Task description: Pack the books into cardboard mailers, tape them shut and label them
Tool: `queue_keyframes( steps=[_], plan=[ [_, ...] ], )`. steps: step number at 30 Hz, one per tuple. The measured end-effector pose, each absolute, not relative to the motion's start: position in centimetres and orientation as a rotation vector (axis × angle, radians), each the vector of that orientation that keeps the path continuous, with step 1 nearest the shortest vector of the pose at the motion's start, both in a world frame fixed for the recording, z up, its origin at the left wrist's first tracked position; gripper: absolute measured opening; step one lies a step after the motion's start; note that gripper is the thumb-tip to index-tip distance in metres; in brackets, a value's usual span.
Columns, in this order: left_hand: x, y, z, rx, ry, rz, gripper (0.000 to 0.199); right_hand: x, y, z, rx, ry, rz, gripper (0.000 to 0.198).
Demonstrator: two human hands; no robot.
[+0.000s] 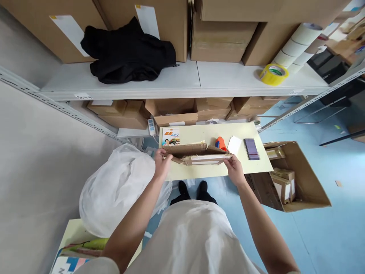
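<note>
Over the near edge of the pale table [196, 173], I've got one shallow cardboard box [186, 161], open at the top, with white strips [209, 156] along the side facing me. Hands wide apart, one per end: left hand [162, 164] clamped on the left end by a loose flap [177, 160], right hand [234, 170] pinching the right corner. Can't tell if the base touches the table or hangs just above it.

Handling, my guess: light, stiff along the folded edges, floppy at the flaps, not slippery, hard to break but easy to crease. Best hold is the two end corners, thumbs on top — a grip on the flap alone would probably let it bend.

Just beyond the box: an orange-and-blue object [220, 143], partly hidden, a white card [234, 145], a blurred-out dark item [251, 148] to the right, a printed booklet [170, 136] to the left. Farther back, a grey shelf [182, 93] — black garment [131, 55] on it to the left, yellow tape roll [268, 78] to the right
</note>
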State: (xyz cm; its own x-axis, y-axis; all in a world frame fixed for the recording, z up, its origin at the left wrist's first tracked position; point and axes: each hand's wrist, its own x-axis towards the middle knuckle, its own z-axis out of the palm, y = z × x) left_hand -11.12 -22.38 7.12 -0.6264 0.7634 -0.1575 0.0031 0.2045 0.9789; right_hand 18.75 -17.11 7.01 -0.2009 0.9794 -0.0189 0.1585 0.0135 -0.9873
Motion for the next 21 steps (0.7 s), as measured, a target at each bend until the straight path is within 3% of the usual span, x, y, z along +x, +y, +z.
queue_keyframes(
  steps=[12, 15, 21],
  plan=[
    [-10.6, -20.5, 6.1, 0.872, 1.944, 1.184, 0.023, 18.2, -14.6, 6.8, -1.211, -1.579, 1.625, 0.06],
    [-10.7, -20.0, 5.6, 0.923, 1.92, 1.167, 0.028, 18.1, -13.9, 7.4, -1.422, -1.573, 1.609, 0.051],
    [-10.0, -22.0, 5.4, 0.941, 1.975, 1.216, 0.052, 17.0, -12.5, 8.2, -1.679, -1.809, 1.278, 0.037]
  ],
)
